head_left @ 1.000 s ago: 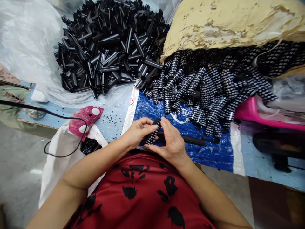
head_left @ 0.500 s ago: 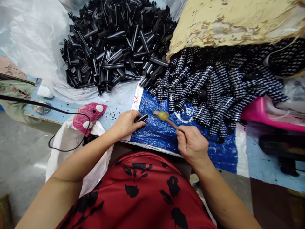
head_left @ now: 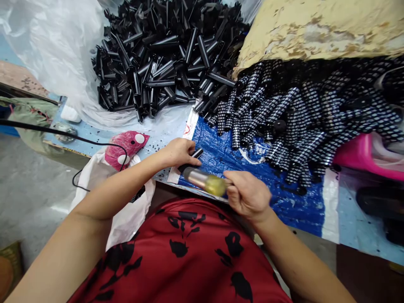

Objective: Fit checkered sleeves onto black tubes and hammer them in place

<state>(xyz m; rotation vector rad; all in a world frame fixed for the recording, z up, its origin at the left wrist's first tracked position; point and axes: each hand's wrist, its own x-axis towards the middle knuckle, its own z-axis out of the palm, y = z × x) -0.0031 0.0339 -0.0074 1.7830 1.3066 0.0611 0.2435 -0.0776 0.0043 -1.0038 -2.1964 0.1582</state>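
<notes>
My left hand (head_left: 177, 152) is closed around a short, glossy black tube (head_left: 197, 153) at the front edge of the table. Fingers and palm hide part of the tube. My right hand (head_left: 248, 193) grips a hammer (head_left: 215, 185) whose head is blurred by motion, yellow at one end and metallic grey toward the other. The hammer head hangs just in front of my left hand, near the tube's lower end; I cannot tell whether they touch. Beneath both hands lies a blue plastic sheet (head_left: 217, 162) with white borders.
Loose black tubes (head_left: 164, 75) are heaped at the back on clear plastic. Black tubes with silver checks (head_left: 293, 122) spill from a yellowed sack (head_left: 322, 29) on the right, beside a pink bin (head_left: 356, 158). A black cable (head_left: 63, 134) crosses the left, above a white bag (head_left: 120, 223).
The hammer head has swung down and left, closer to my left hand. My left hand still holds the black tube. The camera view has shifted slightly.
</notes>
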